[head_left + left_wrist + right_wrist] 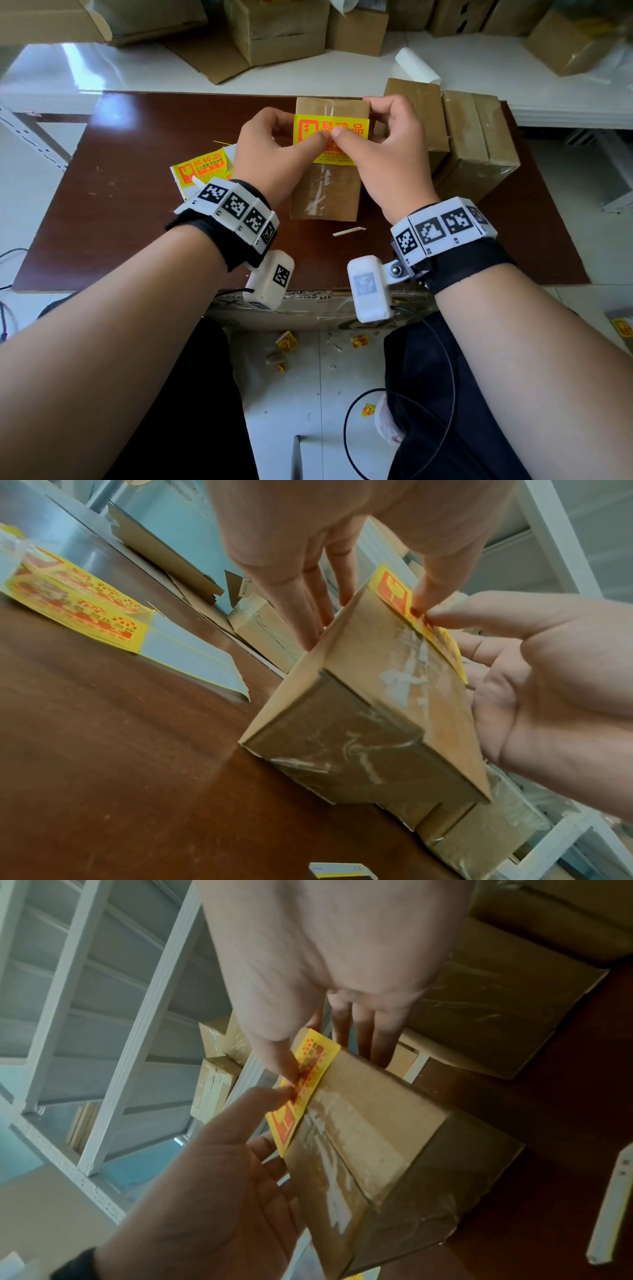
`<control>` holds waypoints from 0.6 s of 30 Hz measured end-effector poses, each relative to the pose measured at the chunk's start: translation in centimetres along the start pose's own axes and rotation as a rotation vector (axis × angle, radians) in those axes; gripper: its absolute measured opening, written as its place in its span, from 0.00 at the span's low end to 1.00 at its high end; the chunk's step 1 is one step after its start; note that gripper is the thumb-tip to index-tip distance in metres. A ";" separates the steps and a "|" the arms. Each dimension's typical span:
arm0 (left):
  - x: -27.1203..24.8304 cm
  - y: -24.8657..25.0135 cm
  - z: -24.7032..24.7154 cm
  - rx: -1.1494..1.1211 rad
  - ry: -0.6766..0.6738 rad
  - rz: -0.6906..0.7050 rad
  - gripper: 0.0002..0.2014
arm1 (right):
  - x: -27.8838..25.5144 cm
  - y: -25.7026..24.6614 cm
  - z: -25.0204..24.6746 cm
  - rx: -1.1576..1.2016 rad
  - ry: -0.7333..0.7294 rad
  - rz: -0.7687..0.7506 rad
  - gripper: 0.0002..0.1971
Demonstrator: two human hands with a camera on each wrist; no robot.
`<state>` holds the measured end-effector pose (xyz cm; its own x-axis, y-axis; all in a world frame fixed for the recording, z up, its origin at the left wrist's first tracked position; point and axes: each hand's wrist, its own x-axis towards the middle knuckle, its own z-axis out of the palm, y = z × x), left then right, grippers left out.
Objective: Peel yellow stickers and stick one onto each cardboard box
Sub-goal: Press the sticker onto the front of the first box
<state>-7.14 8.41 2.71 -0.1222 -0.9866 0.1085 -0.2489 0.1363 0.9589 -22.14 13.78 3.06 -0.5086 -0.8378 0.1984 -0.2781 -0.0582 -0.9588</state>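
Note:
A taped cardboard box [325,195] lies in the middle of the brown table [137,212]. A yellow sticker [346,128] with red print sits across its top, far half. My left hand [291,137] and right hand [373,137] meet over it, both thumbs pressing on the sticker's middle. In the left wrist view my left fingers [315,615] run straight down the box's [359,696] left side, and the sticker [392,587] lies under the thumb. In the right wrist view my right fingers [369,1037] reach down the box's [394,1123] far side beside the sticker [308,1093].
A sheet of yellow stickers [205,168] lies left of the box, partly under my left wrist. Two taped boxes [479,147] stand to the right. A thin backing strip [349,231] lies near the front edge. More cardboard boxes [284,31] crowd the white surface behind.

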 end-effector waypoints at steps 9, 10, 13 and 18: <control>0.5 0.2 -0.6 -0.020 -0.086 -0.001 0.10 | 0.7 0.3 -0.4 0.067 -0.105 0.059 0.28; 0.5 0.2 -0.6 -0.042 -0.080 -0.014 0.10 | 0.8 0.4 -0.5 0.071 -0.112 0.063 0.27; 0.4 0.3 -0.5 -0.103 -0.057 -0.053 0.08 | 0.8 0.3 -0.3 0.113 -0.082 0.066 0.22; 0.4 -0.2 -0.1 -0.029 -0.014 0.023 0.16 | 0.4 0.3 0.0 0.044 -0.023 -0.004 0.22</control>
<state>-7.06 7.96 2.63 -0.1408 -0.9818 0.1275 -0.2178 0.1563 0.9634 -22.41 13.43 2.90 -0.4888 -0.8496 0.1981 -0.2440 -0.0848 -0.9660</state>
